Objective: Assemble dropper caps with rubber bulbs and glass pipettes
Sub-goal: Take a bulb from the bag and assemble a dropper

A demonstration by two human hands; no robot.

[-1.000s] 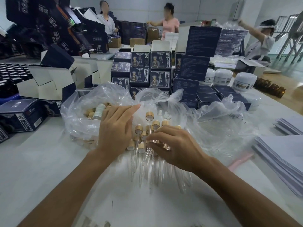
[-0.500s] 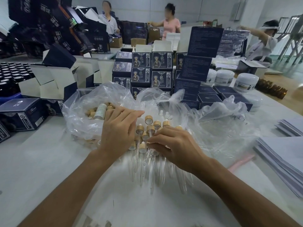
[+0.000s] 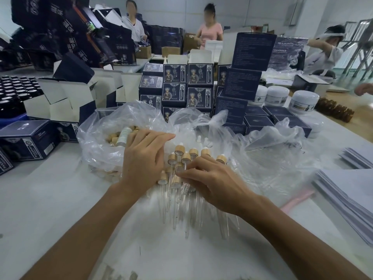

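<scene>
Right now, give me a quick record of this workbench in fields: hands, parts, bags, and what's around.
left hand: fingers straight, resting flat against the pile of droppers
right hand: fingers bent over the droppers; whether it grips one cannot be told
droppers: wooden caps bunched together, glass pipettes pointing toward the person
plastic bag: open, loose wooden caps inside, left of the pile
boxes: dark printed cartons stacked behind the bag
white jars: behind, to the right
paper stack: at the right edge
</scene>
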